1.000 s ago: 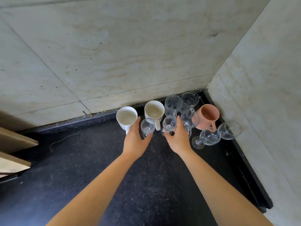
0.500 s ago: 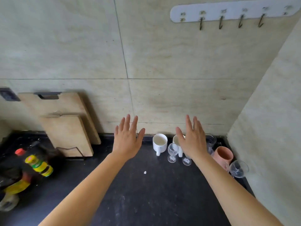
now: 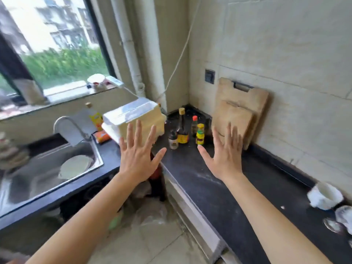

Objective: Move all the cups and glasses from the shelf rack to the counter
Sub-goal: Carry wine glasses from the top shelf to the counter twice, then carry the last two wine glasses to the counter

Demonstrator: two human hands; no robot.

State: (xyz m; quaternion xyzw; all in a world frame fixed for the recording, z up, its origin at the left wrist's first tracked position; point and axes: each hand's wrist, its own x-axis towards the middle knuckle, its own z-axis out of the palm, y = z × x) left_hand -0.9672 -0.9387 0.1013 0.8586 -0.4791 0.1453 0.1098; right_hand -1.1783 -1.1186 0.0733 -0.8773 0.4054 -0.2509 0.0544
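My left hand point(image 3: 138, 155) and my right hand point(image 3: 224, 156) are raised in the air with fingers spread, and neither holds anything. A white mug point(image 3: 324, 196) stands on the dark counter point(image 3: 238, 189) at the far right edge, blurred. Next to it, at the frame's lower right, parts of clear glasses point(image 3: 341, 219) show, cut off by the edge. Both hands are well to the left of the cups. No shelf rack is in view.
Sauce bottles point(image 3: 182, 128) stand in the counter corner. Two wooden cutting boards point(image 3: 238, 111) lean on the tiled wall. A beige box point(image 3: 133, 119) sits left of the bottles. A steel sink point(image 3: 47, 168) with a faucet and a white dish lies at left under the window.
The view swung left from the cup cluster to the sink corner. Both hands let go of the glasses, lifted, and are now spread in the air; the cups slid to the far right edge.
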